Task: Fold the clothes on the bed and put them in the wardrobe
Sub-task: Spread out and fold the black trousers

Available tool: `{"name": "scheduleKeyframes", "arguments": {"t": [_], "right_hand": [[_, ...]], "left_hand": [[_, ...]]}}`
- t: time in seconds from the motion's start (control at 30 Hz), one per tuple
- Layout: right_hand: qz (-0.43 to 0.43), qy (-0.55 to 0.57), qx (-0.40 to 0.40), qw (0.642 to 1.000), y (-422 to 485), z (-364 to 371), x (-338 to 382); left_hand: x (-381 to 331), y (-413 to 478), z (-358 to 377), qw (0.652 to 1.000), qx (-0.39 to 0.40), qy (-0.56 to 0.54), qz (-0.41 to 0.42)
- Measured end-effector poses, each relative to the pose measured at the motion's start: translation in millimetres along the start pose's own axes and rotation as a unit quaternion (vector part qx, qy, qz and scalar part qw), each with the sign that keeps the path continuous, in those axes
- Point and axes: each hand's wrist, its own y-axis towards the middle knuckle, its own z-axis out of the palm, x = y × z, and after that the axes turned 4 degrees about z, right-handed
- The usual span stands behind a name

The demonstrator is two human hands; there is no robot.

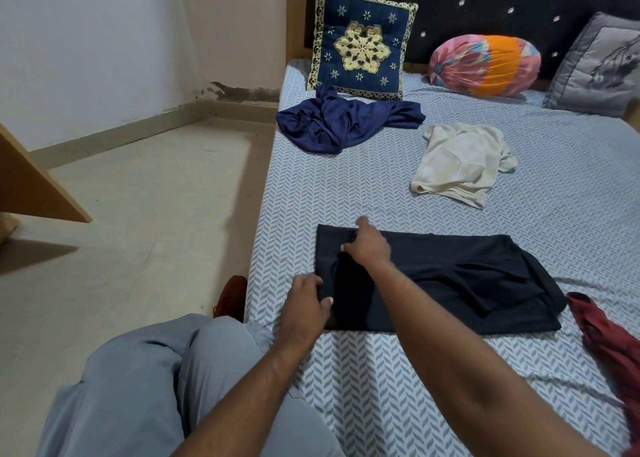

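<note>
A black garment point(450, 276) lies flat and partly folded on the bed point(381, 193), near its left edge. My left hand point(306, 301) pinches the garment's near left corner. My right hand point(367, 245) grips its far left edge, fingers curled into the cloth. Farther up the bed lie a crumpled navy blue garment point(343, 121) and a rumpled cream T-shirt point(464, 162). A dark red garment point(609, 342) lies bunched at the right edge of the view. No wardrobe is in view.
A blue and gold cushion point(363, 41), an orange and pink bolster point(485, 65) and a grey pillow point(599, 65) lean against the dark headboard. Bare floor point(138, 197) lies left of the bed, with a wooden panel point(38, 183) at far left. My grey-trousered knee point(156, 370) is below.
</note>
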Motion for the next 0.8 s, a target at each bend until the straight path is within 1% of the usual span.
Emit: {"name": "scheduleKeyframes", "arguments": {"t": [0.03,0.07,0.1,0.17,0.23,0.3,0.37,0.43,0.5,0.53,0.6,0.63,0.7,0.73,0.8], "right_hand": [[-0.038,0.010,-0.024,0.999,-1.8,3.6,2.4],[-0.066,-0.001,-0.015,0.998,-3.0,8.0,5.2],[-0.080,-0.023,0.015,0.996,-4.9,12.2,8.4],[-0.050,-0.057,0.076,0.994,-5.7,19.1,14.1],[-0.013,-0.081,0.091,0.992,-6.4,20.7,21.1],[-0.006,-0.131,0.100,0.986,-12.0,19.3,31.5],[0.014,-0.164,0.139,0.977,-18.8,19.2,42.2],[0.027,-0.186,0.179,0.966,-27.2,20.8,51.5],[0.003,-0.206,0.186,0.961,-35.8,19.2,64.4],[-0.012,-0.199,0.183,0.963,-41.4,19.1,72.7],[-0.027,-0.151,0.192,0.969,-54.9,21.0,93.9],[-0.029,-0.111,0.200,0.973,-60.4,25.4,104.8],[-0.047,-0.023,0.194,0.980,-71.5,36.3,129.2],[-0.072,-0.003,0.188,0.980,-77.6,39.0,142.1],[-0.121,-0.018,0.194,0.973,-88.1,37.6,162.9]], "left_hand": [[1.0,1.7,0.4,1.000,-0.013,-0.006,-0.025],[0.5,3.6,0.8,0.998,0.000,-0.009,-0.055],[0.1,6.2,2.2,0.996,0.020,-0.021,-0.079],[-1.9,14.1,6.9,0.989,0.056,-0.062,-0.121],[-6.3,21.0,10.8,0.981,0.077,-0.098,-0.148],[-9.0,27.0,14.7,0.976,0.106,-0.132,-0.135],[-2.8,30.7,20.7,0.969,0.129,-0.175,-0.120],[1.1,27.8,14.0,0.958,0.135,-0.211,-0.138],[2.5,19.4,-6.3,0.944,0.139,-0.254,-0.157],[4.1,14.9,-20.1,0.938,0.143,-0.268,-0.169],[14.8,7.9,-48.5,0.924,0.133,-0.298,-0.197],[19.3,3.5,-64.7,0.919,0.121,-0.311,-0.209],[30.4,-2.7,-95.5,0.923,0.092,-0.302,-0.220],[36.3,-5.9,-109.9,0.925,0.080,-0.296,-0.224],[41.5,-12.1,-133.8,0.925,0.056,-0.304,-0.220]]}}
